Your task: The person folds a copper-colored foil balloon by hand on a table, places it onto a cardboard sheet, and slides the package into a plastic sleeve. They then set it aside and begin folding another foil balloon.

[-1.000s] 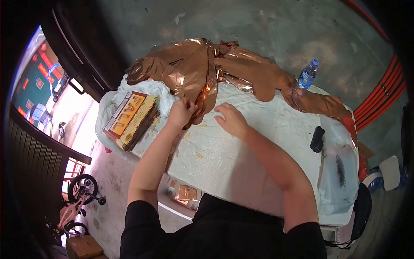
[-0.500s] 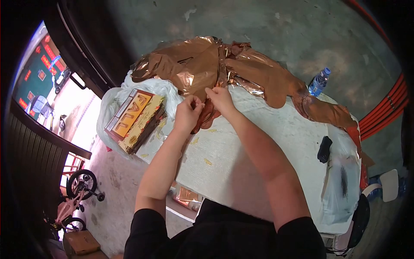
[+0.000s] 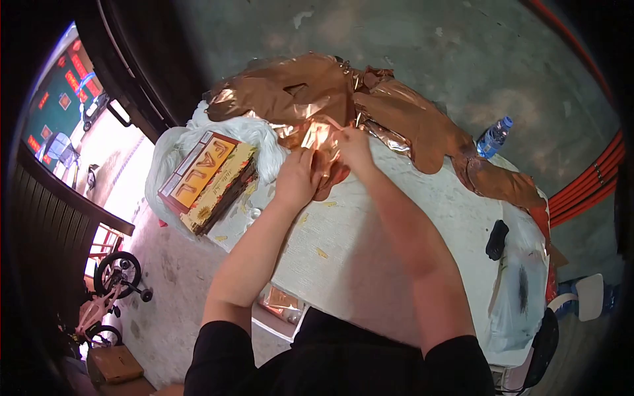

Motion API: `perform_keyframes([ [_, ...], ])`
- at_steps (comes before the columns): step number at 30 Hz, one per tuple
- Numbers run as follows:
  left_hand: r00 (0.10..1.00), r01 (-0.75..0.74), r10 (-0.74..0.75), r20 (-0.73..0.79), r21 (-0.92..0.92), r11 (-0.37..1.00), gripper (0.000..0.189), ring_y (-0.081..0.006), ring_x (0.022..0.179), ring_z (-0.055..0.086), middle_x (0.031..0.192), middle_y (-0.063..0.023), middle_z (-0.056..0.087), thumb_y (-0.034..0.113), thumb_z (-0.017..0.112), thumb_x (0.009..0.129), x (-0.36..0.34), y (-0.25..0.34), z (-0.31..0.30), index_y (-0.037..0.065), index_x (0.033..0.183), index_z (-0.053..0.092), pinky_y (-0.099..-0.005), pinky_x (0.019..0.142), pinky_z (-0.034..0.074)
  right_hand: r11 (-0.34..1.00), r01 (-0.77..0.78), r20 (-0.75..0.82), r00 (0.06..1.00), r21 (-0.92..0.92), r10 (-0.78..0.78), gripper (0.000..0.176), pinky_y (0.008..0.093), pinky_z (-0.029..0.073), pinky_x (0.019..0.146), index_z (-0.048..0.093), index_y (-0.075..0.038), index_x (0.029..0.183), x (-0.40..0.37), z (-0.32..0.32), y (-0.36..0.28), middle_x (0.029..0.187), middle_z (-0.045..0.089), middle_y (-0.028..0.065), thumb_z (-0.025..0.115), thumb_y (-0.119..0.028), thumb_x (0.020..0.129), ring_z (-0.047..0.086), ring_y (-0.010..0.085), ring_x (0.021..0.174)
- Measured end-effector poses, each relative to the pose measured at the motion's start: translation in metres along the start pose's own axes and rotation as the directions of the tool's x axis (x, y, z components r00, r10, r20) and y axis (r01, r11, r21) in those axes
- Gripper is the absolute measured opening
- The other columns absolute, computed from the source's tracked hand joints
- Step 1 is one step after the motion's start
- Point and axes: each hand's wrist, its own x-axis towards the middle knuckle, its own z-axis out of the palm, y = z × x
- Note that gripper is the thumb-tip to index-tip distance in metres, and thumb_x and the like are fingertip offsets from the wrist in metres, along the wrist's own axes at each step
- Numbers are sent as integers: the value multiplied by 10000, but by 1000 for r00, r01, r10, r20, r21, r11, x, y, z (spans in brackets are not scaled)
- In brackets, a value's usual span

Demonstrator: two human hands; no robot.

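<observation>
I have left hand [image 3: 295, 177] and right hand [image 3: 356, 149] nearly closed on crinkled copper-coloured foil [image 3: 322, 136] along the white desk's [image 3: 317, 280] far edge, seemingly spreading it, needing gentle tension next.

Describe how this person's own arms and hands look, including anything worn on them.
Both hands, left and right, are bare, without gloves. The forearms are uncovered, with no watch or bracelet visible. The short sleeves are plain black, ending near the elbows. Rings can't be made out.

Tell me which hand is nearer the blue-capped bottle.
Right. Your right hand is at the copper foil, left of the bottle; your left hand is farther left, also at the foil.
</observation>
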Motion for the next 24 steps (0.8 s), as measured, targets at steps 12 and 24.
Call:
perform_keyframes([
  [12, 985, 144, -149, -89, -54, 988, 260, -278, 1000, 552, 1047, -129, 593, 191, 618, 807, -11, -10, 15, 44, 1021, 608, -383, 867, 453, 999, -33, -28, 999, 38, 34, 374, 231, 283, 408, 546, -74, 714, -117, -171, -21, 540, 465, -28, 509, -336, 978, 394, 69, 429],
  [24, 740, 10, 339, 581, -513, 858, 302, -259, 1074, 582, 1116, -125, 629, 271, 559, 924, -11, 105, -78, 28, 1085, 637, -343, 900, 457, 817, -526, 87, 826, -236, 557, 235, 295, 434, 472, 580, -1, 858, -327, -268, 12, 641, 579, 38, 520, -209, 947, 537, 115, 522],
])
